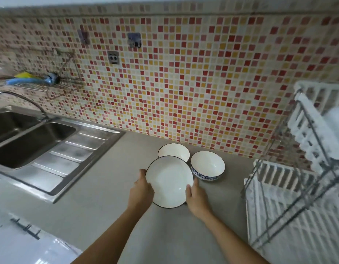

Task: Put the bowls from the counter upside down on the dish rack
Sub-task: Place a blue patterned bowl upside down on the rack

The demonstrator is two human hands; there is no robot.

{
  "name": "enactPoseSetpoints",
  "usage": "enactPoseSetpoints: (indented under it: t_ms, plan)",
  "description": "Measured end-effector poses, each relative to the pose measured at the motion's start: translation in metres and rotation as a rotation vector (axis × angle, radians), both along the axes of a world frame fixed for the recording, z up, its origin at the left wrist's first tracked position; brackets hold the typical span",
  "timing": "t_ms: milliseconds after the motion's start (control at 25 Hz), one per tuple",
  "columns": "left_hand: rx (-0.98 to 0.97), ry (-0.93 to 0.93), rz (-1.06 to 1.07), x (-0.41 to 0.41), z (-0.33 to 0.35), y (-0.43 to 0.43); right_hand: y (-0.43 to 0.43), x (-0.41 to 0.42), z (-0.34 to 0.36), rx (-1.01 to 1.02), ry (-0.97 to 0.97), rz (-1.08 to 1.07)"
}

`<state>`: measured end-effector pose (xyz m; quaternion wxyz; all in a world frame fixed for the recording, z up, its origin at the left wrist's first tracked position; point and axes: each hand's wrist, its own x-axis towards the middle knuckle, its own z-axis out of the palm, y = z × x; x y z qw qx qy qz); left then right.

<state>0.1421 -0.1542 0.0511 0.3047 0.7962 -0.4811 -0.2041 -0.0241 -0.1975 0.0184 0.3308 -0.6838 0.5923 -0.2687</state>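
Head view: a steel sink [22, 141] lies far left. The left hand [141, 191] and right hand [196, 197] grip the nearest white bowl [169, 181] by opposite rims on the counter [100, 206]; two bowls [174, 152] [207, 165] crowd behind it. The dish rack [290, 197] stands right.

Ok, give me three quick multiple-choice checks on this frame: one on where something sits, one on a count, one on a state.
1. Where is the dish rack relative to the bowls?
A. Left, by the sink
B. Right of them
C. Behind them

2. How many bowls are open side up?
A. One
B. Two
C. Three

3. What is the state of the nearest bowl?
A. Held by both hands
B. Already upside down
C. On the rack

Answers:
1 B: the rack stands at the right edge, the sink at the left.
2 C: the near bowl, the far bowl and the blue-patterned bowl all show white insides.
3 A: the left hand and right hand grip its opposite rims.
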Motion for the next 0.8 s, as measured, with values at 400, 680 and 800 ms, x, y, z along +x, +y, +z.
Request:
enactPoseSetpoints:
  t_ms: [400, 680, 800]
  plan:
    - [-0.597, 0.205, -0.24, -0.049, 0.171, 0.1, 0.137, -0.038, 0.18, -0.434, -0.394, -0.031]
    - [-0.869, 0.582, -0.465, -0.116, 0.253, 0.131, 0.185, -0.115, 0.273, -0.57, -0.434, -0.001]
    - [-0.852, 0.683, -0.631, -0.15, 0.269, 0.13, 0.188, -0.157, 0.289, -0.593, -0.493, 0.021]
